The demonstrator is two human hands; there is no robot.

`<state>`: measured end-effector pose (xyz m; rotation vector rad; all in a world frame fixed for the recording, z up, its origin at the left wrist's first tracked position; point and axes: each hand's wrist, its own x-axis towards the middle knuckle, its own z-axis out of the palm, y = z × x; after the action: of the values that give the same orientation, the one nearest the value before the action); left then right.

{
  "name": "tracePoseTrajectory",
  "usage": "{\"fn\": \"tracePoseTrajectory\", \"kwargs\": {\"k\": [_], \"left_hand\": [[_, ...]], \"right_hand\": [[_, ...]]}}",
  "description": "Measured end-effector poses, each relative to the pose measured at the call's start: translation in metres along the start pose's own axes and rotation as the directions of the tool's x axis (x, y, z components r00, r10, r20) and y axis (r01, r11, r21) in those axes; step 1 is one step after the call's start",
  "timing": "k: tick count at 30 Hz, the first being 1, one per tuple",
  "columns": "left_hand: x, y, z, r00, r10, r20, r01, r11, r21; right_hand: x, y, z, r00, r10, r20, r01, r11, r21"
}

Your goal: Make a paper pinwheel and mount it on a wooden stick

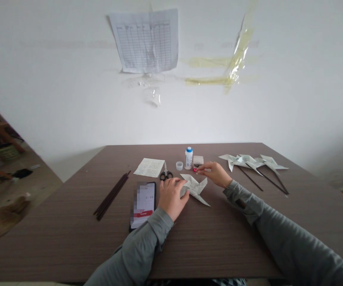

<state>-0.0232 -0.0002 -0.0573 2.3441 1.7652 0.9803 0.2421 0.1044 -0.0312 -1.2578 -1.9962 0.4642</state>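
My left hand [174, 197] is closed on the left side of a printed-paper pinwheel [194, 186], which lies on the table with its blades folded. My right hand [214, 173] is at the red-and-white small box [198, 162], thumb and fingertips pinched together by its front edge. Whatever those fingertips hold is too small to make out. A white glue bottle [188, 159] with a blue cap stands left of the box, beside a small clear plastic cup [179, 166]. Black-handled scissors [166, 174] lie just beyond my left hand, their blades partly against the paper sheets.
Square paper sheets [149, 167] lie behind the phone [143, 204]. Several dark sticks [112, 196] are at the left. On the right rest several paper pinwheels [250, 161] with dark sticks [274, 180]. A white wall [70, 99] rises behind the table [70, 242].
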Motion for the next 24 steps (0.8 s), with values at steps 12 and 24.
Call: {"fn": "tracePoseTrajectory", "kwargs": {"k": [12,24], "left_hand": [[0.003,0.002,0.023,0.991,0.013,-0.137,-0.034,0.988,-0.15],[0.003,0.007,0.018,0.998,-0.021,-0.06,0.01,0.985,-0.17]], "right_hand": [[-0.046,-0.021,0.005,0.964,0.113,0.24,-0.203,0.897,0.392],[-0.051,-0.033,0.005,0.949,0.123,0.291,-0.246,0.866,0.436]]}}
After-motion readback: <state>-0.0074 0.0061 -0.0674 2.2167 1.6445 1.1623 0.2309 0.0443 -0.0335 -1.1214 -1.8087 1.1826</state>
